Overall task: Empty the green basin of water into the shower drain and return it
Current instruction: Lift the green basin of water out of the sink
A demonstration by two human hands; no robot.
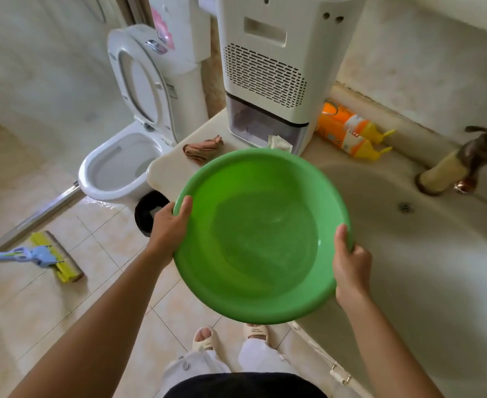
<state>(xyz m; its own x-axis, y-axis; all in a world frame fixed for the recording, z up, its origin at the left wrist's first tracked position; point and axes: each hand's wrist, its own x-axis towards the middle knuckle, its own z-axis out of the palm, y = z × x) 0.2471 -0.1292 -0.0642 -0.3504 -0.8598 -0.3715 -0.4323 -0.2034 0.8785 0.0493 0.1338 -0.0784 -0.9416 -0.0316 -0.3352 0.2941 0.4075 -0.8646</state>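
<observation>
A round green basin (pixel 261 237) with water in its bottom hangs in the air in front of me, partly over the counter's edge and the sink. My left hand (pixel 169 225) grips its left rim, thumb inside. My right hand (pixel 350 262) grips the right rim, thumb on top. The basin is roughly level. The shower drain is not visible.
A beige sink (pixel 426 239) with a brown tap (pixel 466 159) lies to the right. A white appliance (pixel 276 67), orange bottles (pixel 348 130) and a brown cloth (pixel 203 149) sit on the counter. Toilet (pixel 124 156), black bin (pixel 150 211) and mop (pixel 49 255) are to the left.
</observation>
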